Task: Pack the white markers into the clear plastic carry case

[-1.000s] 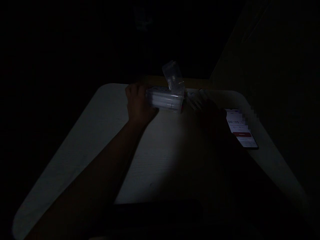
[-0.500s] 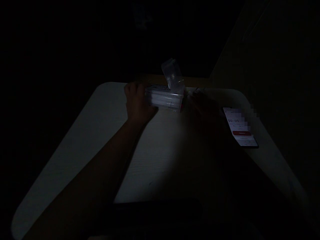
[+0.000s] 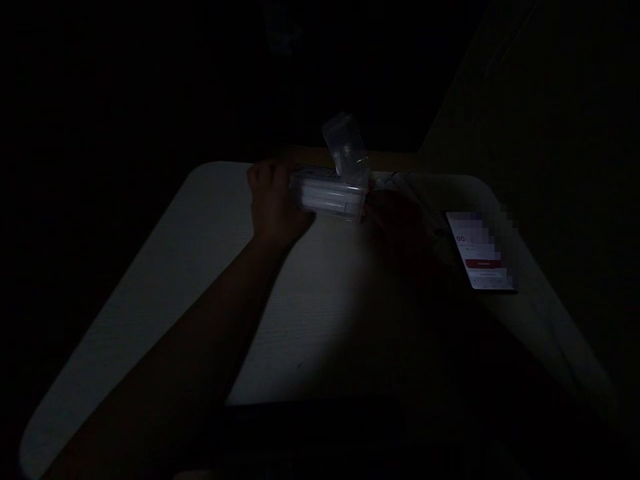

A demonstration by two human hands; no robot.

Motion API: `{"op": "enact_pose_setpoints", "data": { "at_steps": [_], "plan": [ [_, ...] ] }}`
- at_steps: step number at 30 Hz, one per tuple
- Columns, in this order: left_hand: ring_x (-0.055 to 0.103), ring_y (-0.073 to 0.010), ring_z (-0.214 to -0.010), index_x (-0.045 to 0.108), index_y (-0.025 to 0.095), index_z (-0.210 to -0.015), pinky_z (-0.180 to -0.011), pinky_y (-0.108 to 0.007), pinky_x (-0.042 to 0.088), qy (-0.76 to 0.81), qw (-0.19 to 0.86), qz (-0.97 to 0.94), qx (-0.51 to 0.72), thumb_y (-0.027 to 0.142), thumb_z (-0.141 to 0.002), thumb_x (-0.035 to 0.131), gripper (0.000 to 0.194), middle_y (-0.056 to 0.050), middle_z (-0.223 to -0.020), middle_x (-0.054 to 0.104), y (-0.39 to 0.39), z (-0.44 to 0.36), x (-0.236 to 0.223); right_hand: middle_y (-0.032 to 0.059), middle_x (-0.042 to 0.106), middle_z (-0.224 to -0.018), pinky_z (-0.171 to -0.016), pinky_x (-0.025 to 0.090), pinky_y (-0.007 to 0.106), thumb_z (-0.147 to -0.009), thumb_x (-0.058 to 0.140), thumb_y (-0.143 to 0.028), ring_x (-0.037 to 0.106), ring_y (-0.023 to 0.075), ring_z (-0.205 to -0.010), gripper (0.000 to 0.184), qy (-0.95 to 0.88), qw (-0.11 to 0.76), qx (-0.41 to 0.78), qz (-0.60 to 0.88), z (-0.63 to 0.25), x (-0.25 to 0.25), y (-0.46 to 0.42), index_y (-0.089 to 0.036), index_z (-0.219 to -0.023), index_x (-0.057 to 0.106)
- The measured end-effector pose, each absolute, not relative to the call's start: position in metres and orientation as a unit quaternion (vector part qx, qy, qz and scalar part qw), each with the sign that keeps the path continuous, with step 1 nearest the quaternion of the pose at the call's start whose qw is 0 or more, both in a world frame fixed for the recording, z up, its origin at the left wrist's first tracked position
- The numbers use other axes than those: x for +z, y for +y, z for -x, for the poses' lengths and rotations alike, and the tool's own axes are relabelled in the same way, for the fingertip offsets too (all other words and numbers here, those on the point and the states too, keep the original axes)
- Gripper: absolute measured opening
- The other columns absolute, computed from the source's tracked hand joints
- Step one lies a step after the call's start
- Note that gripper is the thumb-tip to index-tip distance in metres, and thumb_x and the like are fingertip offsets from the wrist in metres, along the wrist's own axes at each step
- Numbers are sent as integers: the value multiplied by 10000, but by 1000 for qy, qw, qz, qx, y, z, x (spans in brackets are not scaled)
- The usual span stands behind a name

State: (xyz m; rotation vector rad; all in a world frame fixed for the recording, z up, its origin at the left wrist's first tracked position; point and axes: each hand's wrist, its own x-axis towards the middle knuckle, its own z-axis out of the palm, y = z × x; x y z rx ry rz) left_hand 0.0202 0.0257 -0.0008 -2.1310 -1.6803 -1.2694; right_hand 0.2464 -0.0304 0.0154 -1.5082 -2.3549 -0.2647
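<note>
A clear plastic case (image 3: 330, 198) lies on its side near the table's far edge, with long white sticks inside that look like pens or markers. Its transparent lid flap (image 3: 345, 147) stands up at the right end. My left hand (image 3: 275, 200) is closed around the case's left end. In deep shadow, my right hand (image 3: 400, 217) has its fingertips at the case's right end; whether they pinch anything is too dark to see. Behind that hand, slender pale sticks (image 3: 407, 185) lie on the table, partly hidden by it.
A phone (image 3: 483, 257) with a lit timer screen lies on the right side of the pale table (image 3: 310, 320). A dark object (image 3: 315, 420) runs along the table's near edge. Surroundings are almost black.
My right hand has shifted left to the case's right end, and more of the pale sticks behind it shows. My left hand and the case have stayed nearly still.
</note>
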Motion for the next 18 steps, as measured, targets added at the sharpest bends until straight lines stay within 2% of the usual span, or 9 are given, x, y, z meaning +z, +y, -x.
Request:
{"op": "enact_pose_setpoints", "data": {
  "at_steps": [5, 9, 13, 18],
  "plan": [
    [405, -340, -1192, 527, 230, -1106, -1044, -556, 341, -555, 62, 714, -422, 364, -633, 718, 528, -95, -1189, 506, 26, -19, -1, 107, 568, -1331, -1059, 296, 479, -919, 392, -222, 467, 275, -1257, 359, -779, 208, -110, 581, -257, 17, -30, -190, -1164, 653],
    [416, -341, -1179, 527, 207, -1108, -1036, -548, 340, -553, 78, 714, -422, 324, -622, 721, 536, -108, -1188, 512, 27, -20, -1, 109, 597, -1288, -1014, 327, 466, -913, 383, -211, 516, 273, -1194, 394, -805, 183, -89, 557, -255, 21, -30, -194, -1241, 600],
    [406, -357, -1204, 520, 210, -1098, -1048, -551, 321, -551, 65, 712, -431, 314, -627, 712, 520, -123, -1196, 507, 27, -20, -2, 108, 662, -1156, -955, 361, 443, -924, 389, -246, 585, 264, -1064, 386, -826, 138, -64, 543, -245, 27, -31, -208, -1251, 591],
    [384, -339, -1224, 510, 225, -1090, -1062, -555, 298, -555, 44, 714, -426, 388, -628, 689, 522, -96, -1212, 489, 32, -17, -4, 107, 692, -1084, -957, 351, 476, -903, 452, -319, 580, 291, -1073, 316, -788, 166, -86, 587, -250, 33, -36, -190, -1072, 687]
  ]
}}
